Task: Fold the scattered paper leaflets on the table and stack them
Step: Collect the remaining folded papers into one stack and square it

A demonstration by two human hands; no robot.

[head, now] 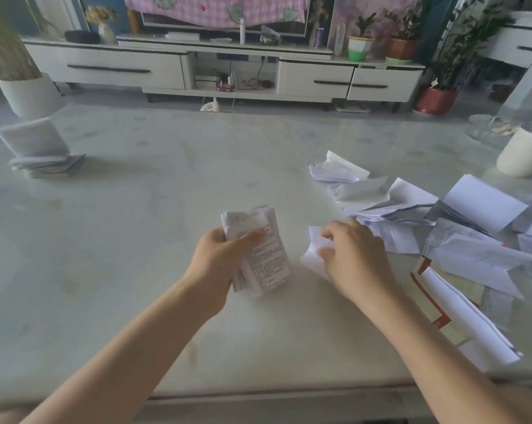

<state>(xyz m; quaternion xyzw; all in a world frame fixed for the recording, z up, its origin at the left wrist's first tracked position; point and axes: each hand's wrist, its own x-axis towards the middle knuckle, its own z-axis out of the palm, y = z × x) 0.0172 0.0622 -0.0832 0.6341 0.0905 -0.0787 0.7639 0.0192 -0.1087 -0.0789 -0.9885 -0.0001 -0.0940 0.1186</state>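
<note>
While our left hand (218,255) clasps the folded bundle (266,261) and our right hand (355,258) pinches a loose leaflet (311,259), the thick bundle may splay and slip.

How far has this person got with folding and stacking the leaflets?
Done: a stack of folded leaflets sits at the far left of the table. In hand: the left hand grips a folded bundle, the right hand pinches another sheet. Left: a scattered pile on the right, unfolded.

White leaflets (411,206) bear grey print, one folder (433,301) red-edged, on a pale mottled table (166,209).
</note>
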